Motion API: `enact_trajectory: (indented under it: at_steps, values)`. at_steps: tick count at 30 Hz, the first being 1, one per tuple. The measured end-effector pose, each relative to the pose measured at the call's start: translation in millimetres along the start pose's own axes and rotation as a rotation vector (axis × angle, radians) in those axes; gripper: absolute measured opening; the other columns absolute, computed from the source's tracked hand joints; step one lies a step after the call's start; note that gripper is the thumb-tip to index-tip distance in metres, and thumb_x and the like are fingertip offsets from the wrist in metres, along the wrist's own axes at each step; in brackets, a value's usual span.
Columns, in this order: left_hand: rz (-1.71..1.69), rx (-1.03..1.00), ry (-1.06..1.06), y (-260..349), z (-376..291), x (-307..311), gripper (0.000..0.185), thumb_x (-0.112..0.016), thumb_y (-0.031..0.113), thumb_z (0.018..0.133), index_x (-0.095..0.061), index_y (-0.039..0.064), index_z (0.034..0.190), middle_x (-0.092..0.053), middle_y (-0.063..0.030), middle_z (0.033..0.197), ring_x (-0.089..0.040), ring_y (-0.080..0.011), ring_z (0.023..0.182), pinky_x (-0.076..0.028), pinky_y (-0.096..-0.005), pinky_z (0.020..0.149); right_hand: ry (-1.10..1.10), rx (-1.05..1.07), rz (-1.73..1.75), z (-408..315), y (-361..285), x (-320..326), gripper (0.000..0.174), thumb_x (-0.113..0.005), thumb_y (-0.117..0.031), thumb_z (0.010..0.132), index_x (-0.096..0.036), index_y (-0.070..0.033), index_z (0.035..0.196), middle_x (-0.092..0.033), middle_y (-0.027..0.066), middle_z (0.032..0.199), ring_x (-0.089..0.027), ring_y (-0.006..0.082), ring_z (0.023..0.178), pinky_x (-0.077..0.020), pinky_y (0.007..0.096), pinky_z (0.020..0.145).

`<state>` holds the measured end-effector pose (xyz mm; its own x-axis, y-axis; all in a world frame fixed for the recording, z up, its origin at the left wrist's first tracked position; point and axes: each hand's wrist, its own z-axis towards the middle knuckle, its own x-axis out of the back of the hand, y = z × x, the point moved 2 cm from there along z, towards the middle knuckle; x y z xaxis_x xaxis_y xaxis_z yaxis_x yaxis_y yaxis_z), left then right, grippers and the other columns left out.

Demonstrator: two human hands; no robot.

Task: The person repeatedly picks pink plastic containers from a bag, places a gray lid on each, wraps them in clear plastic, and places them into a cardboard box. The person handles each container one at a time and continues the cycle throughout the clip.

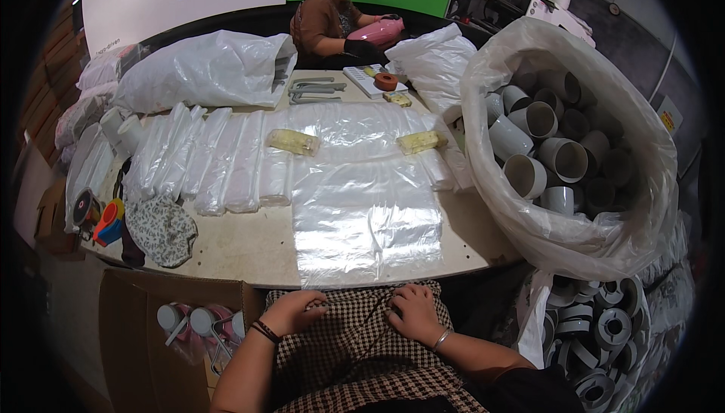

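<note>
My left hand (294, 312) rests on the checked cloth (351, 328) over my lap, just below the table's front edge, its fingers slightly curled. On the same cloth to the right lies my right hand (416, 312), fingers spread and bent, with nothing seen in its grasp. In front of both, a flat stack of clear plastic bags (368, 220) reaches down to the table edge. Two yellowish wrapped blocks, one at the left (293, 142) and one at the right (422, 141), lie on the bags' upper part. Folded bundles of plastic bags (212, 163) line the table's left side.
A large plastic-lined container (481, 146) of grey-white cups stands right, above a bag of grey plastic parts (612, 328). At lower left, a cardboard box (130, 322) holds pink bottles with grey lids. Across the table, a person (323, 22) holds a pink bottle (376, 30).
</note>
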<state>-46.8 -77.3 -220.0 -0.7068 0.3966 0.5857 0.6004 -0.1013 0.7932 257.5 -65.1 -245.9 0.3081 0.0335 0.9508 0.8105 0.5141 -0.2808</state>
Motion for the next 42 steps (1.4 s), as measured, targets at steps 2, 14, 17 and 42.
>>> enact_trajectory:
  at_steps: [2, 14, 17, 42]
  values:
    - [-0.007, 0.002, 0.001, -1, 0, 0, 0.035, -0.069, 0.027, 0.092, -0.063, 0.004, 0.118, -0.068, -0.0113, 0.098, -0.065, -0.0230, 0.090, -0.051, -0.0336, 0.080, 0.000, 0.002, -0.005, 0, 0, -1, 0.021, -0.069, -0.030, 0.082, -0.067, -0.012, 0.093, -0.061, 0.0061, 0.116, -0.048, 0.0289, 0.120, -0.0289, 0.0493, 0.104]
    - [0.009, -0.004, 0.006, 2, 0, 1, 0.036, -0.069, 0.026, 0.091, -0.062, 0.004, 0.119, -0.068, -0.0109, 0.098, -0.065, -0.0226, 0.090, -0.051, -0.0332, 0.081, -0.025, 0.001, -0.002, 1, -2, 3, 0.023, -0.066, -0.030, 0.083, -0.066, -0.011, 0.096, -0.060, 0.0064, 0.115, -0.047, 0.0277, 0.120, -0.0283, 0.0490, 0.104]
    - [-0.001, -0.006, 0.010, 1, -1, 1, 0.035, -0.069, 0.026, 0.091, -0.062, 0.005, 0.118, -0.067, -0.0105, 0.097, -0.065, -0.0224, 0.089, -0.051, -0.0332, 0.081, -0.041, -0.005, 0.000, 1, -2, 3, 0.025, -0.065, -0.030, 0.083, -0.066, -0.010, 0.097, -0.059, 0.0069, 0.116, -0.047, 0.0274, 0.121, -0.0277, 0.0489, 0.105]
    - [-0.015, 0.123, -0.063, 0, 0, 4, 0.039, -0.065, 0.033, 0.092, -0.062, 0.006, 0.120, -0.067, -0.0157, 0.113, -0.064, -0.0309, 0.106, -0.050, -0.0383, 0.090, -0.034, 0.001, 0.002, 1, -1, 3, 0.024, -0.067, -0.030, 0.082, -0.067, -0.010, 0.096, -0.061, 0.0057, 0.115, -0.048, 0.0268, 0.121, -0.0284, 0.0477, 0.105]
